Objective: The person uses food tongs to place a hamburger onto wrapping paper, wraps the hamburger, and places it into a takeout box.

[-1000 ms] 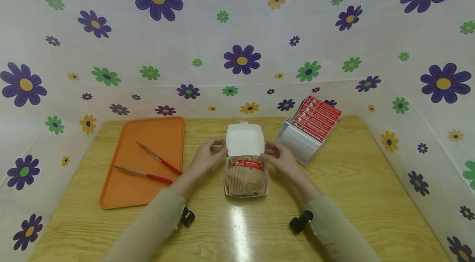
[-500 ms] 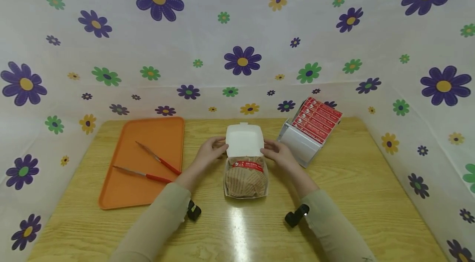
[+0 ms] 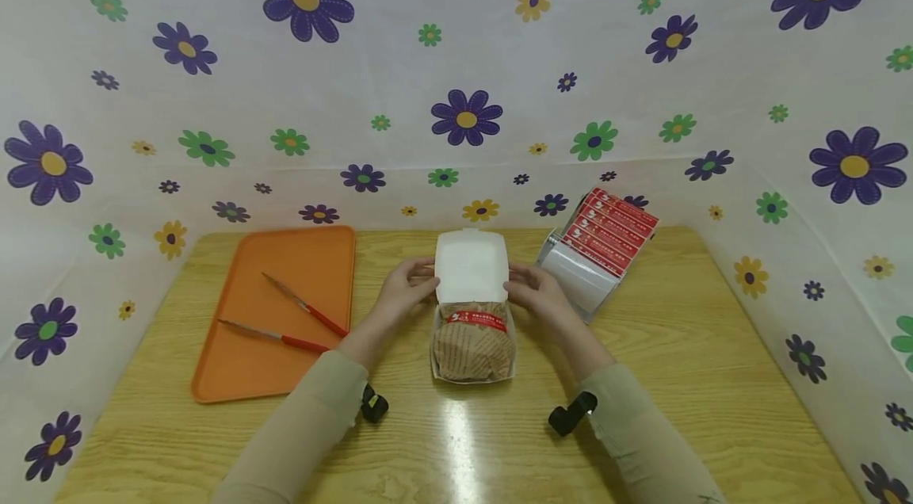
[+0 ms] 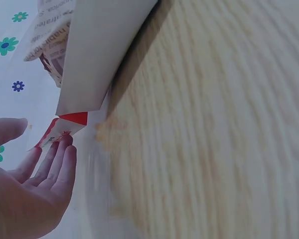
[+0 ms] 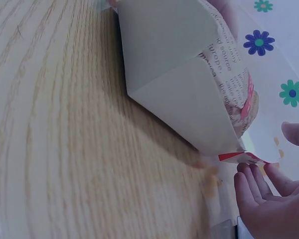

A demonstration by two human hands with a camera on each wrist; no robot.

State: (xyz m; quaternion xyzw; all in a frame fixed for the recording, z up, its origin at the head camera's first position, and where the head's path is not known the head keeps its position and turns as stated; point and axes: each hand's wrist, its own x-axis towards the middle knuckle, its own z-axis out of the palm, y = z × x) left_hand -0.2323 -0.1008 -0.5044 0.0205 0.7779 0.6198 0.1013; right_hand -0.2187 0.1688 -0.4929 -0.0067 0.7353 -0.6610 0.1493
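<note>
A white burger box (image 4: 97, 55) stands on the wooden table with its lid (image 3: 471, 266) tipped up at the far side. Inside lies a burger-shaped bundle in printed brown paper (image 3: 474, 355), with a red label strip (image 3: 478, 320) across its top. At the lid's left edge is my left hand (image 3: 401, 296), and at the right edge my right hand (image 3: 544, 299). Both wrist views show extended fingers touching the outside of the lid, whose outer face is partly red. Each thumb (image 4: 9, 130) is held away from the fingers. The lid's back is hidden in the head view.
An orange tray (image 3: 238, 274) at the left holds two slim metal tools with red handles (image 3: 305, 342). At the back right stands a grey dispenser (image 3: 578, 278) with red labels (image 3: 609, 228). A flowered white sheet (image 3: 399, 68) closes off the back and sides.
The lid's upper edge has risen slightly in the head view over the last half second, both hands staying at its edges. Earlier, my left forearm shifted right and my right forearm slightly left.
</note>
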